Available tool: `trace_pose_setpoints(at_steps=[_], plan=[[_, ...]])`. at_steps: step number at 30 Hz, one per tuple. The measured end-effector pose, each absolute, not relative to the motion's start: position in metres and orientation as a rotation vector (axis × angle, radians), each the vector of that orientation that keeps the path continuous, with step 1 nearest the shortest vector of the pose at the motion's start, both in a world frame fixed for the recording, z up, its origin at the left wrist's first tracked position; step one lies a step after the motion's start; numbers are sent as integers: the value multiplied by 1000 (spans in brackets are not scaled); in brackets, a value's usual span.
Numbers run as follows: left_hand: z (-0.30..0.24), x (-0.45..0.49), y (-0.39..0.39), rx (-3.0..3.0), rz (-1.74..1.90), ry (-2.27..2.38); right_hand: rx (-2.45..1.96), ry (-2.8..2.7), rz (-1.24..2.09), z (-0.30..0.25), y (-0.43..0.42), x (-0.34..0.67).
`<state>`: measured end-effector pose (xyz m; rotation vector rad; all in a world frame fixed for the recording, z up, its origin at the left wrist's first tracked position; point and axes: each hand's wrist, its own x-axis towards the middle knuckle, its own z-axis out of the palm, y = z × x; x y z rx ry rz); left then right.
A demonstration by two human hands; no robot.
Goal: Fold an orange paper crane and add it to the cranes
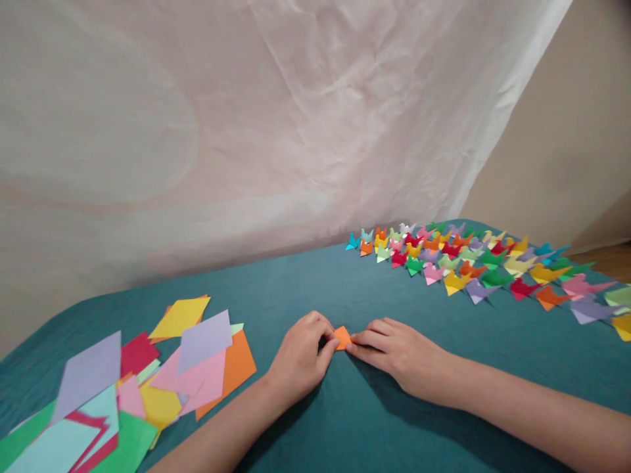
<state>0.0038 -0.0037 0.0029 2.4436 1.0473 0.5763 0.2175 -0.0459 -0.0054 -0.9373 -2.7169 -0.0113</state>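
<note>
Sheets of thin, matte, multicoloured paper (131, 397) overlap loosely at left on your teal, cloth-covered table (286, 282). Your left hand (323, 343) closes thumb and fingers on the left side of a small, folded orange paper square (342, 337). That square, between your hands, likely handles feather-light, fairly stiff where layered, easily creased; hold it by edges or corners. Your right hand (362, 341) touches its right corner; whether it pinches, you cannot tell. Farther right, angular, sharp-tailed, multicoloured paper birds (472, 269) stand in rows.
</note>
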Motion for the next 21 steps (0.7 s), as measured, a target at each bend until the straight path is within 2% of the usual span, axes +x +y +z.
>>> trace_pose_setpoints(at_steps=[21], plan=[[3, 4, -5, 2477, 558, 1035, -972, -2720, -2, -2, -46, 217]])
